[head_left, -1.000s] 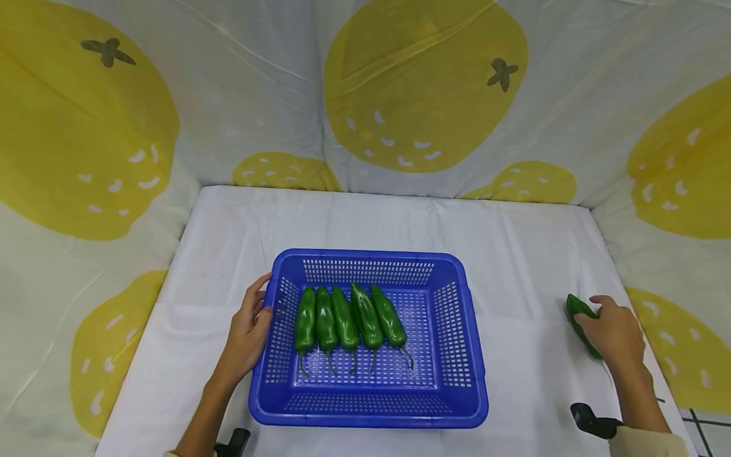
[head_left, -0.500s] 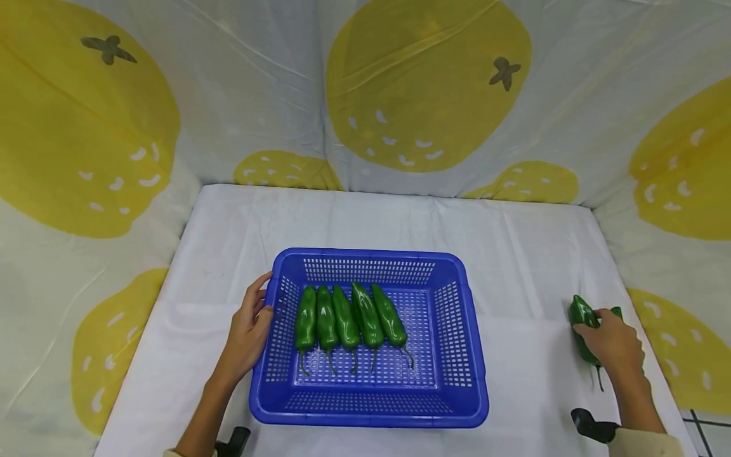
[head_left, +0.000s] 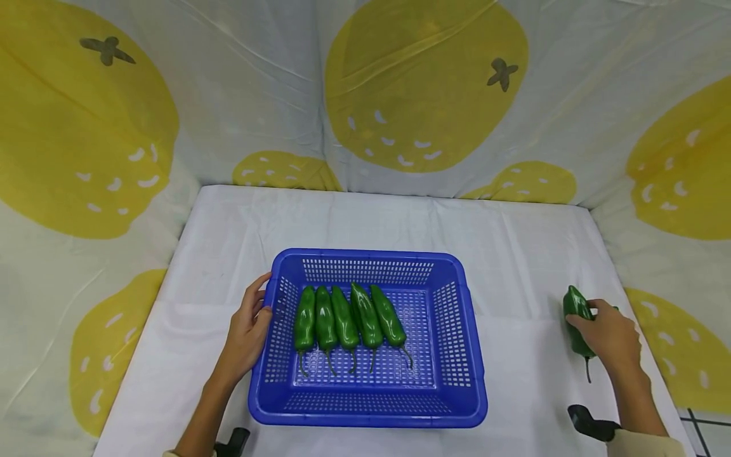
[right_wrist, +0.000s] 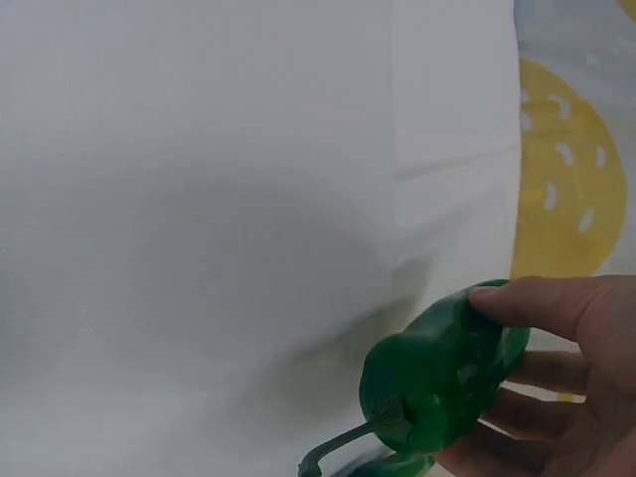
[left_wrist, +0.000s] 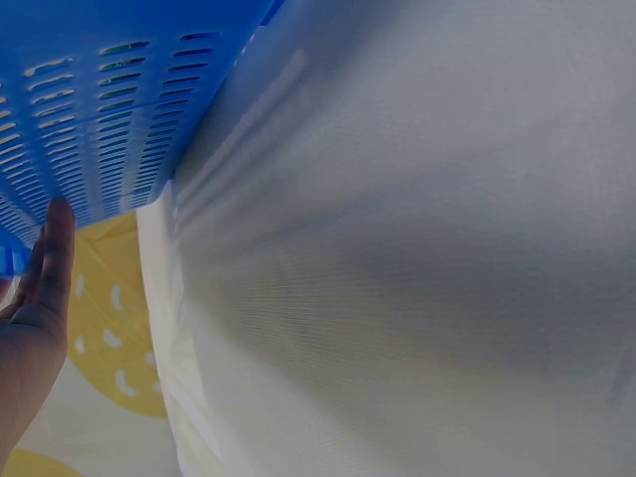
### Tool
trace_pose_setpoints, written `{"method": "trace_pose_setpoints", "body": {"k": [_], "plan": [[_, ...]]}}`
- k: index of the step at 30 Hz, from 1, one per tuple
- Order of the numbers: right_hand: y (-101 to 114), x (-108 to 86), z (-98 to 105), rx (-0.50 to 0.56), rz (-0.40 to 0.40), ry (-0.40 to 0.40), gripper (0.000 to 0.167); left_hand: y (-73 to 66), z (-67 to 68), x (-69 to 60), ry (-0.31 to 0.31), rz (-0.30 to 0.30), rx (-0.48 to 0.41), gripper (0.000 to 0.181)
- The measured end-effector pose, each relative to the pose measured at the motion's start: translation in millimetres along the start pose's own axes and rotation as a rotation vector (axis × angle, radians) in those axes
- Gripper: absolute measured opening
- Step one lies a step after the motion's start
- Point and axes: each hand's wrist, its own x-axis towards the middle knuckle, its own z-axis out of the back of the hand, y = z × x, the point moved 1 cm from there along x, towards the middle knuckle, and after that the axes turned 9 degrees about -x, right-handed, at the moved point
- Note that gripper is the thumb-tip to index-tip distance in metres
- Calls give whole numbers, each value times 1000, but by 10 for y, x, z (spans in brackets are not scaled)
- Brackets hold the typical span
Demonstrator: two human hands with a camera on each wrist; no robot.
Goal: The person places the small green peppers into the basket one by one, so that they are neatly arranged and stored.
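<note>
At the right of the white table my right hand holds a green pepper between thumb and fingers, its stem pointing toward me. In the right wrist view the held pepper shows its stem end. Part of another green pepper shows below it, mostly hidden. My left hand touches the left side of a blue plastic basket, fingertips at the rim. The left wrist view shows a straight finger against the basket's slotted wall. Several green peppers lie side by side inside the basket.
A white cloth covers the table, with a stretch of it between basket and right hand. Fabric printed with yellow fruit hangs behind and at both sides. Black wrist mounts jut out beside the forearms.
My right hand has taken hold of the pepper and moved it slightly up and left in the head view, after shifting its grip. The left hand and basket stay put.
</note>
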Motion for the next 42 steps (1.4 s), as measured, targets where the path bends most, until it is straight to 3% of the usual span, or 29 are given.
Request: {"method": "trace_pose_setpoints", "body": {"k": [12,21,42], "plan": [[344,-100,169,32,132,-53,62,-1,2,0,3,-3,0,59],[743,-287,307,59,227,-40,61,-2,4,5,-1,-6,0,59],[1698,-710,412,163,460,-116,59,4,-3,5,-2,-3,1,59]]}}
